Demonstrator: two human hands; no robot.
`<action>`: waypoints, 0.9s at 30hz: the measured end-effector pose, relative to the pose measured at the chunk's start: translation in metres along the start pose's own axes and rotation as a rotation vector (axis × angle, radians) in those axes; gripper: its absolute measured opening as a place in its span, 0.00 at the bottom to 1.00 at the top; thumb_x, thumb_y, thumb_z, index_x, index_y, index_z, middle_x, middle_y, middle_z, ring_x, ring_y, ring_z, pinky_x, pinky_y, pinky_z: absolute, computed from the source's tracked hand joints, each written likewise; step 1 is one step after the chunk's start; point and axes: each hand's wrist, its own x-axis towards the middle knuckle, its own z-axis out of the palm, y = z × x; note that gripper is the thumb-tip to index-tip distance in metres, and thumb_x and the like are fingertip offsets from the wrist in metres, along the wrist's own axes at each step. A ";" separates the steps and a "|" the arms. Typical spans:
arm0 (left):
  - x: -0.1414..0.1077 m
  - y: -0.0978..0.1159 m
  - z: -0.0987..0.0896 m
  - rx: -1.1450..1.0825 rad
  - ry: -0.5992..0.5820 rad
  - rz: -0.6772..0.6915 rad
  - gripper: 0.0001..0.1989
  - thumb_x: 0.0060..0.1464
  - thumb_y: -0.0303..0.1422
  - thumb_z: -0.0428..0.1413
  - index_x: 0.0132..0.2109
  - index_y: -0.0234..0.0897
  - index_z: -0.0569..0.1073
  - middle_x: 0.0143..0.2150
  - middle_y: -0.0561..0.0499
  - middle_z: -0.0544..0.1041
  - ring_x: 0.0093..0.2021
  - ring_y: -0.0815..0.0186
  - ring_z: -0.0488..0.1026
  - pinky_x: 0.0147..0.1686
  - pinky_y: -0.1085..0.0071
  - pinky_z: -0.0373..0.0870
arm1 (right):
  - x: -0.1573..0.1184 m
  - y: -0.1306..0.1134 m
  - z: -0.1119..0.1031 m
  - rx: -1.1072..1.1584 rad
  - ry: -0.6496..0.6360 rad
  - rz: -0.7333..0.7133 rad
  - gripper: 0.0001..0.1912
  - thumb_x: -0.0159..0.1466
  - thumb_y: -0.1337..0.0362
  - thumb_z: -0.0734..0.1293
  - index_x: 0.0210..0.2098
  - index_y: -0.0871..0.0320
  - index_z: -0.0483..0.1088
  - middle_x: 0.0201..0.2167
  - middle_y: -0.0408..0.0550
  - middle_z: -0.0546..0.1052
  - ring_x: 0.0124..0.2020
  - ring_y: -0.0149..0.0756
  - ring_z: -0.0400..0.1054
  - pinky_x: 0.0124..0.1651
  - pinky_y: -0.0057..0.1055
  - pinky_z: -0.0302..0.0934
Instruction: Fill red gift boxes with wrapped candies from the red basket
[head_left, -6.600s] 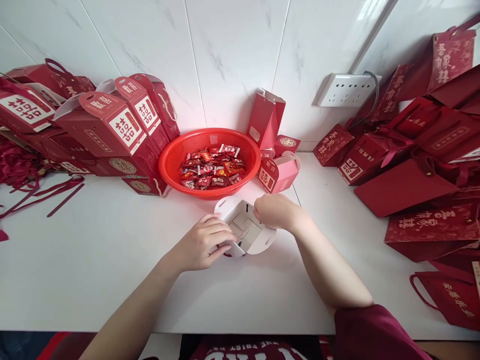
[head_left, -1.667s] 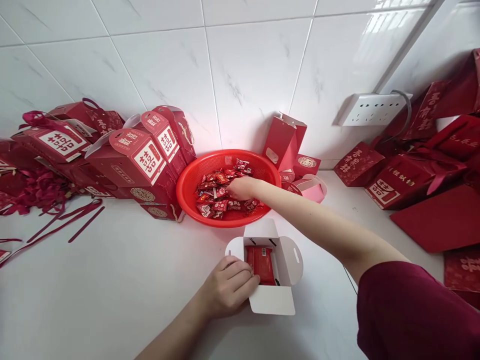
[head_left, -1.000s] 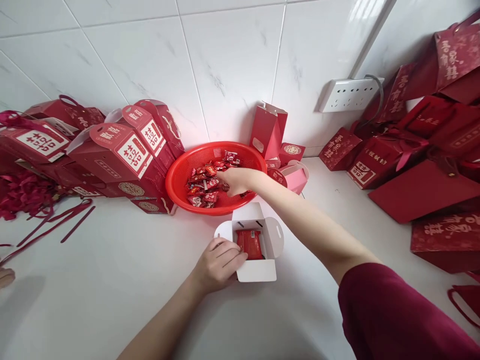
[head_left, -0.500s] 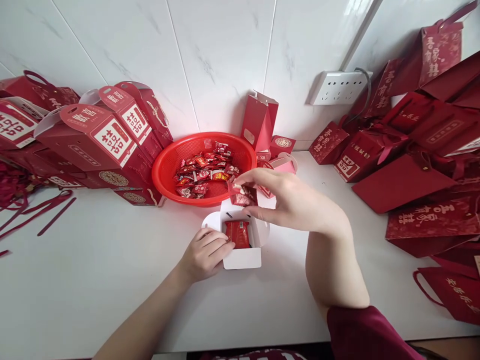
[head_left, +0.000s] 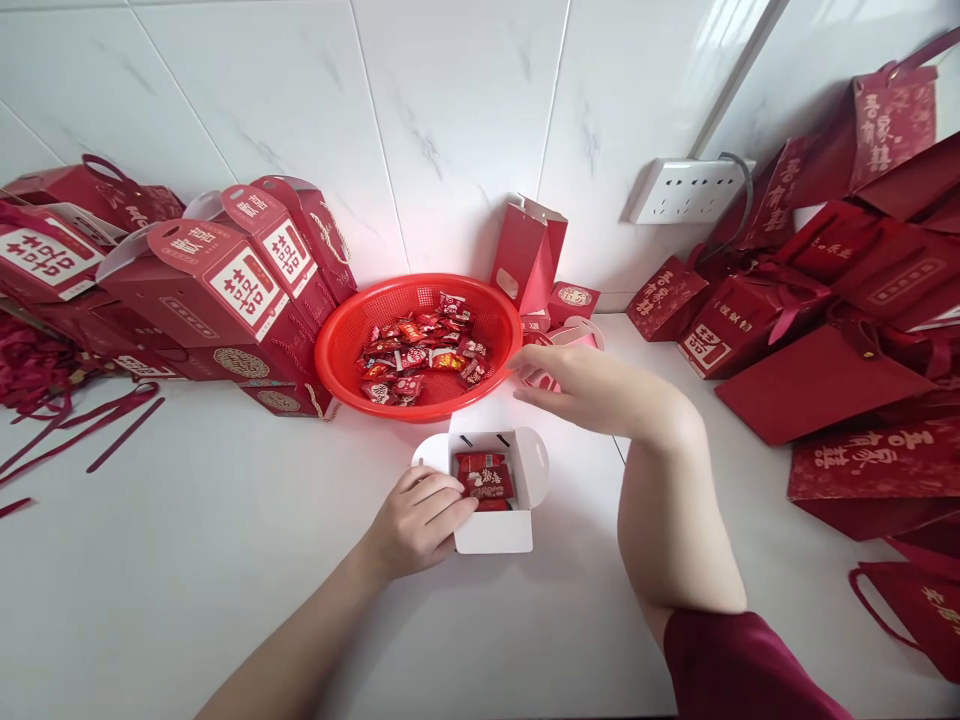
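Observation:
A small white-lined box [head_left: 493, 533] stands with its flaps open on the table in front of me. My left hand [head_left: 420, 515] grips its left wall, fingertips over the edge. Inside lie red wrapped candies, a patterned candy packet [head_left: 487, 482] on top. My right hand [head_left: 570, 385] hovers beyond the box at its upper right, fingers apart and holding nothing I can see. Just left of those fingers is the rim of a red plastic basket [head_left: 352, 398], which holds a heap of wrapped candies [head_left: 412, 357].
Red gift boxes [head_left: 225, 280] are stacked at the left, near loose dark red ribbons [head_left: 124, 435]. More red boxes [head_left: 817, 385] pile up on the right. A tall red box [head_left: 529, 255] leans by the tiled wall, and a power strip [head_left: 686, 190] is on the wall.
The patterned candy packet has gone from my right hand into the box. My right hand has moved slightly right, away from the box. The left keeps its hold.

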 end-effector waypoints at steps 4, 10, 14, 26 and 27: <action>-0.001 0.000 0.000 -0.016 0.021 -0.004 0.09 0.55 0.22 0.54 0.43 0.32 0.74 0.31 0.49 0.78 0.36 0.63 0.76 0.38 0.64 0.65 | 0.071 0.012 0.007 -0.144 -0.002 -0.038 0.14 0.70 0.62 0.58 0.51 0.54 0.71 0.49 0.50 0.78 0.47 0.40 0.73 0.46 0.30 0.63; -0.003 -0.001 0.001 -0.033 0.027 -0.008 0.10 0.55 0.21 0.54 0.44 0.33 0.73 0.32 0.49 0.79 0.36 0.64 0.76 0.39 0.64 0.65 | 0.157 0.037 0.034 -0.347 -0.245 -0.038 0.15 0.65 0.72 0.62 0.48 0.63 0.76 0.47 0.57 0.80 0.48 0.45 0.74 0.46 0.30 0.64; -0.004 -0.001 0.000 -0.044 0.034 -0.009 0.10 0.54 0.21 0.54 0.44 0.32 0.73 0.31 0.50 0.79 0.36 0.64 0.76 0.39 0.64 0.65 | 0.183 0.023 0.051 -0.431 -0.361 -0.096 0.14 0.60 0.73 0.66 0.44 0.68 0.78 0.41 0.63 0.81 0.43 0.50 0.76 0.42 0.33 0.65; -0.002 -0.004 -0.006 -0.054 0.011 -0.017 0.09 0.54 0.21 0.55 0.43 0.31 0.74 0.29 0.50 0.79 0.35 0.66 0.75 0.38 0.66 0.66 | 0.208 -0.065 0.105 -0.373 -0.579 -0.490 0.21 0.59 0.67 0.69 0.52 0.53 0.75 0.49 0.48 0.79 0.46 0.41 0.74 0.46 0.30 0.65; -0.002 -0.004 -0.006 -0.057 0.012 -0.020 0.09 0.54 0.21 0.54 0.42 0.31 0.74 0.29 0.51 0.79 0.35 0.66 0.75 0.38 0.66 0.66 | 0.210 -0.061 0.104 -0.400 -0.582 -0.444 0.19 0.58 0.67 0.70 0.49 0.57 0.76 0.47 0.52 0.80 0.45 0.43 0.75 0.46 0.32 0.66</action>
